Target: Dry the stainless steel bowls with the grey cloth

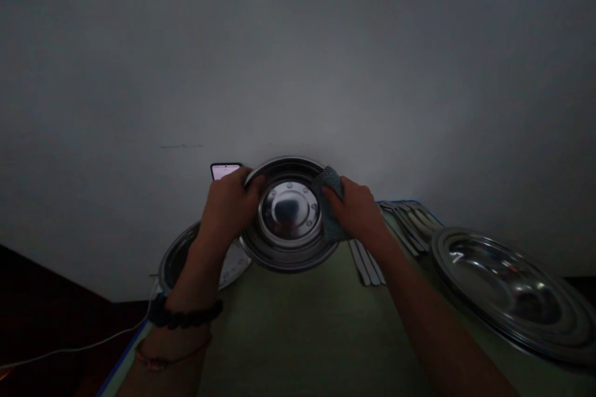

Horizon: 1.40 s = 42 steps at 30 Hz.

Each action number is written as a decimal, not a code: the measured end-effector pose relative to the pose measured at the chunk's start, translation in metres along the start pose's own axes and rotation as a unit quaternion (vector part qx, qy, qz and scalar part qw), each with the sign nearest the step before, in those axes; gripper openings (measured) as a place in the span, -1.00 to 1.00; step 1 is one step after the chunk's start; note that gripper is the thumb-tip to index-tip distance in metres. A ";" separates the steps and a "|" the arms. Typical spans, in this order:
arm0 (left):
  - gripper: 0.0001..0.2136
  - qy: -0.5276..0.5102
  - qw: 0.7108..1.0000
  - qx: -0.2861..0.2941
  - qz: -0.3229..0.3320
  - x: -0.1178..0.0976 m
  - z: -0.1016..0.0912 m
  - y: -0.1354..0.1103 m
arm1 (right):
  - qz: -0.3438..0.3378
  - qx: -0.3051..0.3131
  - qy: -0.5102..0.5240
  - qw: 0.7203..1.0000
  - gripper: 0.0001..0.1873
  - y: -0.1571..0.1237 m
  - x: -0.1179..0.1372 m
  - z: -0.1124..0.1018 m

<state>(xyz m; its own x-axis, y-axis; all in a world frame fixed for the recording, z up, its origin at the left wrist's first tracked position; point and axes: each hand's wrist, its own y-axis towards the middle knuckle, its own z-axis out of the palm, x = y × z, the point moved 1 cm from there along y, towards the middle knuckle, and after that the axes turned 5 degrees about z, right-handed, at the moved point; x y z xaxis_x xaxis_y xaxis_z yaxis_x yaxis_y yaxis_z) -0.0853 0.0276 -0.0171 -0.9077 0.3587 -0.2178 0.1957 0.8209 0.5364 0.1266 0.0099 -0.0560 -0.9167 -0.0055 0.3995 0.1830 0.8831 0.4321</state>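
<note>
A round steel plate [288, 232] is held up on edge above the table, its shiny face turned toward me. My left hand [230, 205] grips its left rim, fingers curled over the edge. My right hand [356, 208] presses a grey-green cloth [329, 185] against the plate's right rim, fingers closed on the cloth. A dark bead bracelet and a thin red thread circle my left wrist.
A greenish table [307, 329] runs below. More steel plates lie at the left [179, 254] and stacked at the right [512, 288]. Several pieces of cutlery [405, 217] lie behind my right hand. A lit phone [226, 169] leans against the grey wall. A white cable [69, 347] trails off left.
</note>
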 end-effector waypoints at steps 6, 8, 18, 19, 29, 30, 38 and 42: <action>-0.68 -0.039 0.982 0.162 0.086 -0.010 0.007 -0.003 | -0.104 0.082 -0.051 0.990 -0.75 -0.001 -0.001 -0.011; -0.69 -0.082 0.970 0.197 0.121 -0.014 0.009 -0.004 | -0.137 0.108 -0.030 0.984 -0.77 -0.004 0.004 -0.012; -0.69 -0.138 0.987 0.044 0.067 -0.012 0.005 0.001 | -0.048 0.004 0.067 0.997 -0.66 -0.001 0.004 0.006; -0.69 -0.150 0.988 0.009 0.034 -0.010 0.007 0.001 | -0.021 -0.010 0.060 0.998 -0.63 0.000 0.001 0.007; -0.71 -0.198 0.980 -0.030 -0.012 -0.005 0.007 0.001 | -0.036 0.004 0.039 0.999 -0.71 0.005 -0.008 -0.003; -0.73 -0.198 0.980 -0.004 0.015 -0.007 0.005 0.001 | -0.063 0.022 0.033 0.997 -0.73 0.004 -0.007 -0.007; -0.79 -0.261 0.961 0.025 0.089 -0.020 -0.004 -0.004 | -0.089 0.000 0.088 0.992 -0.72 0.002 0.000 -0.013; -0.77 -0.350 0.930 -0.109 0.020 -0.020 -0.003 -0.003 | 0.004 -0.072 0.156 0.985 -0.61 0.005 -0.001 -0.004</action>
<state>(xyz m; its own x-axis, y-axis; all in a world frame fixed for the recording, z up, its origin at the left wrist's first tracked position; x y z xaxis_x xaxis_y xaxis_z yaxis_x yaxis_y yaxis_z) -0.0693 0.0163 -0.0119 -0.4221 0.6515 -0.6304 0.0756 0.7183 0.6916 0.1301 0.0124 -0.0514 -0.7653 -0.1632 0.6226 0.2579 0.8085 0.5289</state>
